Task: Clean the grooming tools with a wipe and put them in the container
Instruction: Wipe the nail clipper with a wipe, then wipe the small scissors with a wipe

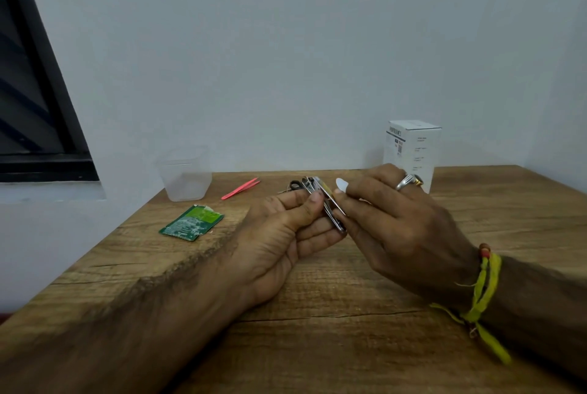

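My left hand (286,228) grips a silver nail clipper (328,203) between thumb and fingers, above the wooden table (317,346). My right hand (400,222) pinches a small white wipe (342,184) and presses it against the clipper's side. Pink tweezers (240,189) lie on the table beyond my hands. Small black-handled scissors (293,185) lie just behind the clipper, partly hidden. The clear plastic container (185,172) stands at the table's far left, open at the top.
A torn green wipe sachet (191,222) lies left of my hands. A white cardboard box (411,152) stands at the back right against the wall. A dark window frame (41,126) is at the left. The table's left edge runs diagonally.
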Available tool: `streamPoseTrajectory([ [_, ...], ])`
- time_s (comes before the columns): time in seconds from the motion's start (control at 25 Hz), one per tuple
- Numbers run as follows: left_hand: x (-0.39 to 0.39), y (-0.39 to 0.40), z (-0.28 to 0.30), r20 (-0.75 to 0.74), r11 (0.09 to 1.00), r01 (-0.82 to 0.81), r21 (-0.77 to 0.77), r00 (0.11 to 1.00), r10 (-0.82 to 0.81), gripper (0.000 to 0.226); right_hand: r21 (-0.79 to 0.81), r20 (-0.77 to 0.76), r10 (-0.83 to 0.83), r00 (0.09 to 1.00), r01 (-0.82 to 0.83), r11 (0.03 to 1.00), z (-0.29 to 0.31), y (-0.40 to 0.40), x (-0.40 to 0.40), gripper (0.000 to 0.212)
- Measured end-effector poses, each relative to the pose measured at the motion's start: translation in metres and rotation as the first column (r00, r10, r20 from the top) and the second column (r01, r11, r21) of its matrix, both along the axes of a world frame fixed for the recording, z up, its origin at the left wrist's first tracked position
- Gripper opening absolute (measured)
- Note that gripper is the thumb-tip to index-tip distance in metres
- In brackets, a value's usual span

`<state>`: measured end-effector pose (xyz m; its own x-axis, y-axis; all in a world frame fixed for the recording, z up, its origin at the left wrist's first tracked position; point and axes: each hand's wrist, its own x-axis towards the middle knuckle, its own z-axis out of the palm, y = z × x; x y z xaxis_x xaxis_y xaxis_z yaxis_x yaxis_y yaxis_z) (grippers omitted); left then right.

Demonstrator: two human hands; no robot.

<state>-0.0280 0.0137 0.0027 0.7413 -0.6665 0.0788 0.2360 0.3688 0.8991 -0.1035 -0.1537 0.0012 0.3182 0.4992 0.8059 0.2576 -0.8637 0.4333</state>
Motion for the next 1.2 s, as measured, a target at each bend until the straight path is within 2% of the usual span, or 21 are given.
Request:
streamPoseTrajectory([
  [0.16,0.005,0.002,-0.002,0.027,1.0,-0.013,0.017,1.0,0.013,0.023,-0.06,-0.039,-0.02,0.999,0.018,0.998,0.002,0.0,0.0,0.024],
  [0.4,0.008,0.004,0.0,0.073,0.999,-0.014,0.042,0.997,0.011,0.031,-0.111,-0.077,-0.042,0.996,0.034,0.993,0.003,0.002,-0.005,0.027],
  [0.52,0.01,0.004,-0.001,0.119,0.999,-0.015,0.04,0.993,0.011,0.029,0.055,-0.048,0.027,0.998,-0.025,0.998,0.001,-0.002,-0.002,0.023],
  [0.68,0.014,0.004,-0.003,0.12,0.987,-0.089,0.134,0.99,0.073,0.028,0.314,-0.098,0.081,0.992,-0.046,0.948,-0.005,-0.01,0.005,0.015],
  [0.76,0.015,0.002,-0.004,0.109,0.982,-0.12,0.143,0.989,0.104,0.03,0.481,-0.14,0.111,0.984,-0.031,0.876,-0.006,-0.01,0.007,0.011],
  [0.92,0.011,-0.003,-0.006,0.179,0.971,-0.158,0.18,0.976,0.125,0.031,0.793,-0.197,0.235,0.952,0.014,0.609,-0.002,-0.009,0.009,0.011],
  [1.04,0.012,-0.005,-0.006,0.215,0.959,-0.218,0.181,0.96,0.178,0.03,0.89,-0.203,0.284,0.937,0.055,0.453,0.001,-0.007,0.01,0.011],
  [1.12,0.014,-0.005,-0.007,0.26,0.944,-0.273,0.185,0.94,0.221,0.029,0.914,-0.2,0.267,0.943,0.081,0.397,0.005,-0.002,0.016,0.014],
  [1.2,0.018,-0.003,-0.006,0.343,0.911,-0.352,0.215,0.9,0.267,0.028,0.933,-0.175,0.247,0.953,0.08,0.351,0.015,0.006,0.034,0.026],
])
